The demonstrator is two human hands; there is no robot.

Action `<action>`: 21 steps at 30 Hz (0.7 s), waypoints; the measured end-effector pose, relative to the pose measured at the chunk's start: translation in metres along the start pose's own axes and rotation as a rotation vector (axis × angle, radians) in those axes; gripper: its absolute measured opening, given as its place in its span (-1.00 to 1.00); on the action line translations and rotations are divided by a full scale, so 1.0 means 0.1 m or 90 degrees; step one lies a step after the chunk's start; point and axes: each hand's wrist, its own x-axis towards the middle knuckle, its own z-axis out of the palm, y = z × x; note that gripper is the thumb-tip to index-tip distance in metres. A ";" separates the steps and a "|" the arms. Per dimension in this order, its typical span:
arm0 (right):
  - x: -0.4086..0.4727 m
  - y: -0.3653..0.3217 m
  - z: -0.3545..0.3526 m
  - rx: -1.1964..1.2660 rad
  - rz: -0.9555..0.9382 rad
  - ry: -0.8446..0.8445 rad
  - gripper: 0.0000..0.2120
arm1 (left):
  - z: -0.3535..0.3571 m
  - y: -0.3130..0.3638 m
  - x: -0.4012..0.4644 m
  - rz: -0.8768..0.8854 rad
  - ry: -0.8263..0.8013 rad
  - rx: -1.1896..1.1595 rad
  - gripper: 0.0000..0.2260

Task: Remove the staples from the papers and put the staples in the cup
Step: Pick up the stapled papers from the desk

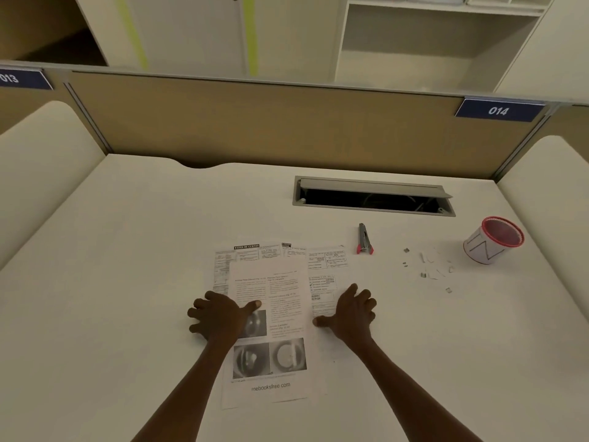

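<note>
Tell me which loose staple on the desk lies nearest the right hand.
The lone staple at the near edge of the scatter, closest to the camera. It lies nearest the right hand; the other staples lie farther back, toward the cup.

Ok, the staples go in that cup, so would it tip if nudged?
Probably. The cup looks like light paper, seemingly empty, so a nudge near its red rim may topple or slide it. The staples on the desk are beside it, not inside.

We see dim, warm, even light with only faint shadows under the forearms (no glare anywhere); edges bow from wide-angle distortion, and fine print blurs softly.
</note>
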 end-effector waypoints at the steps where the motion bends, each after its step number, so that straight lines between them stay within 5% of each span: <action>1: 0.02 -0.03 -0.02 -0.001 0.006 -0.007 0.18 | 0.00 0.02 0.00 0.000 0.002 -0.001 -0.09; 9: 0.09 -0.25 -0.04 0.053 0.066 -0.073 -0.05 | 0.08 0.13 -0.08 0.056 0.043 0.034 -0.15; 21: 0.29 -0.23 -0.12 0.321 0.183 -0.073 -0.13 | 0.02 0.05 0.00 0.075 0.064 -0.051 -0.19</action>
